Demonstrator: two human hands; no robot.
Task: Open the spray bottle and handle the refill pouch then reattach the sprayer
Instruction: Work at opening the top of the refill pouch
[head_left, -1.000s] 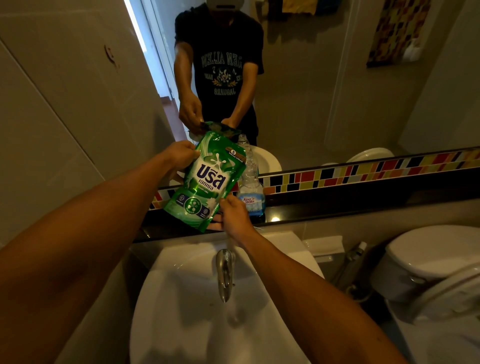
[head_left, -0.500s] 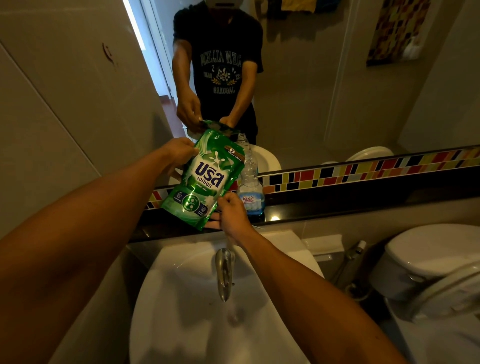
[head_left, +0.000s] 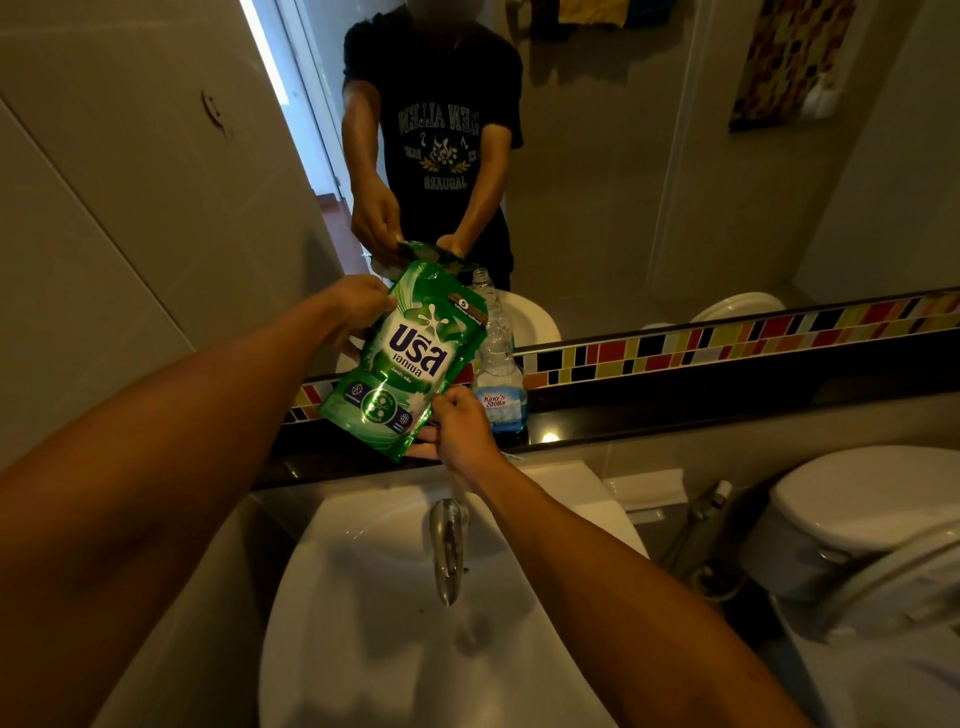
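A green refill pouch (head_left: 410, 358) with white and blue lettering hangs tilted above the dark ledge, its top leaning right toward the bottle. My left hand (head_left: 358, 301) grips its upper left corner. My right hand (head_left: 462, 421) pinches its lower right corner. Just behind it on the ledge stands a clear spray bottle (head_left: 497, 374) with blue liquid at the bottom; its neck is open and no sprayer is on it. The sprayer head is not in view.
A dark ledge (head_left: 675, 410) runs below the mirror and a strip of coloured tiles (head_left: 727, 338). Below are a white basin (head_left: 395, 623) with a chrome tap (head_left: 448, 551), and a toilet (head_left: 872, 519) at the right. A tiled wall (head_left: 104, 208) closes the left side.
The pouch has shifted slightly up and left in both hands; its tilt is nearly the same. The bottle has not moved.
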